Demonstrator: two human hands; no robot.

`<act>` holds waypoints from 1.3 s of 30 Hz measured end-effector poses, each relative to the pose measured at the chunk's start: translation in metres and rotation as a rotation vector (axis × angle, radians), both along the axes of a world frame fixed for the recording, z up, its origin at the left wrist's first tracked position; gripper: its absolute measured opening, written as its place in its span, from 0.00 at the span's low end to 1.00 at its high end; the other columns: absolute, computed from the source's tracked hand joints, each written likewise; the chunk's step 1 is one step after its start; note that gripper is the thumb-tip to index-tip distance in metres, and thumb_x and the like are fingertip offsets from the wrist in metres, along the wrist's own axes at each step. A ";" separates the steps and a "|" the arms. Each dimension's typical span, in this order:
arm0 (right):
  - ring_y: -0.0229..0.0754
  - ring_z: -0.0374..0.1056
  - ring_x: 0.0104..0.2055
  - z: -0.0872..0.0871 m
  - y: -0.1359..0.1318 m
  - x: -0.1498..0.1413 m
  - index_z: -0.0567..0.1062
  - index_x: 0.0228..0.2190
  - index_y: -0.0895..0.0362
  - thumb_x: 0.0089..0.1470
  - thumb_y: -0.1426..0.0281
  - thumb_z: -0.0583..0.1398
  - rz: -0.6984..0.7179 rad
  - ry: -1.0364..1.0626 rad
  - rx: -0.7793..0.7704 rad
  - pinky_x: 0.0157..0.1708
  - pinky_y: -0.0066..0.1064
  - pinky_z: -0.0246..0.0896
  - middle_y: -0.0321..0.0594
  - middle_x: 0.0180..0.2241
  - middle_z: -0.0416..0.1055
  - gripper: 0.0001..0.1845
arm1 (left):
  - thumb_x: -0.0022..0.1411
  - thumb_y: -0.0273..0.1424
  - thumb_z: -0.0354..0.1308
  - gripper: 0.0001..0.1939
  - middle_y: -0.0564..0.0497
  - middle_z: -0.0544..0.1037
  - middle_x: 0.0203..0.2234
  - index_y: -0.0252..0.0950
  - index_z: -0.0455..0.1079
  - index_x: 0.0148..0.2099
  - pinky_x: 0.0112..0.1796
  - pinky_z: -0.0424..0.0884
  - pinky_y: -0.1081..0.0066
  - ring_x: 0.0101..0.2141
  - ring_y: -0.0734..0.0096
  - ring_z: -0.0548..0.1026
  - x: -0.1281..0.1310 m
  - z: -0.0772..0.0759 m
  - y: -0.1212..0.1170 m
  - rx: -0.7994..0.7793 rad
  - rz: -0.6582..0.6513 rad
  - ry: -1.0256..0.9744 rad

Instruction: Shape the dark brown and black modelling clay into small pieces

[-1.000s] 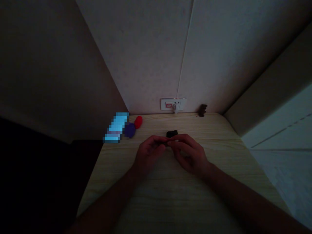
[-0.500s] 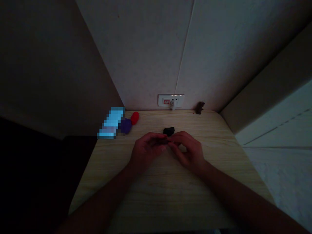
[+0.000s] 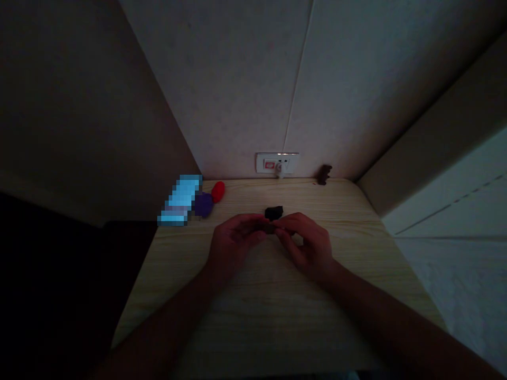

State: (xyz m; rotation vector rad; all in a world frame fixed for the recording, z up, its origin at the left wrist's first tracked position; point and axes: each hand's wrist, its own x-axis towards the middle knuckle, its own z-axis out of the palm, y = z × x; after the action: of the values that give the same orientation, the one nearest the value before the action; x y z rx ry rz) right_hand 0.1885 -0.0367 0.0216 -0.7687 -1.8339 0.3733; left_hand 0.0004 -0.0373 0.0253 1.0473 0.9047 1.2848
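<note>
Over the middle of the wooden table, my left hand (image 3: pixel 234 244) and my right hand (image 3: pixel 309 244) meet at their fingertips. A small dark brown lump (image 3: pixel 270 228) sits between them, soft-looking like modelling clay, though the dim light hides its exact shape. My left thumb and fingers curl round its left side. On its right side, my right thumb and forefinger are pinched together. Just beyond the fingertips lies a black lump (image 3: pixel 274 212) on the tabletop, apart from both hands.
At the table's (image 3: pixel 253 316) back left lie a red lump (image 3: pixel 218 191), a purple lump (image 3: pixel 204 205) and a pixelated bright phone-like rectangle (image 3: pixel 180 200). A dark brown figure (image 3: pixel 324 174) stands at the back right. A plug sits in the wall socket (image 3: pixel 259 162).
My left fingers have shifted slightly left, and a little more of the brown lump shows between the hands. The lumps on the table stay where they were.
</note>
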 end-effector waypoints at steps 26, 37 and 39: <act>0.41 0.75 0.39 0.003 0.001 0.002 0.79 0.50 0.56 0.60 0.81 0.64 0.066 -0.077 0.069 0.37 0.32 0.75 0.47 0.40 0.77 0.18 | 0.55 0.25 0.72 0.12 0.51 0.87 0.38 0.42 0.84 0.43 0.44 0.79 0.70 0.40 0.66 0.84 -0.004 -0.010 0.001 0.283 0.080 0.296; 0.42 0.76 0.39 0.001 -0.001 0.001 0.80 0.46 0.56 0.58 0.81 0.64 0.056 -0.050 0.023 0.37 0.33 0.75 0.47 0.39 0.78 0.16 | 0.61 0.27 0.68 0.10 0.52 0.87 0.38 0.43 0.84 0.45 0.44 0.78 0.72 0.39 0.69 0.83 -0.004 -0.007 -0.001 0.378 0.072 0.349; 0.42 0.76 0.39 0.001 -0.001 0.001 0.80 0.46 0.56 0.58 0.81 0.64 0.063 -0.040 0.021 0.37 0.32 0.75 0.46 0.39 0.78 0.15 | 0.61 0.27 0.68 0.10 0.51 0.87 0.37 0.43 0.84 0.45 0.43 0.79 0.71 0.39 0.69 0.83 -0.004 -0.007 -0.001 0.399 0.081 0.373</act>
State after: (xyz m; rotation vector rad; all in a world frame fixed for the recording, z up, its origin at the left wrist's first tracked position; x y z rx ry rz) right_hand 0.1897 -0.0376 0.0225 -0.7099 -1.8994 0.3808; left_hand -0.0037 -0.0384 0.0184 1.6162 0.9965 1.3962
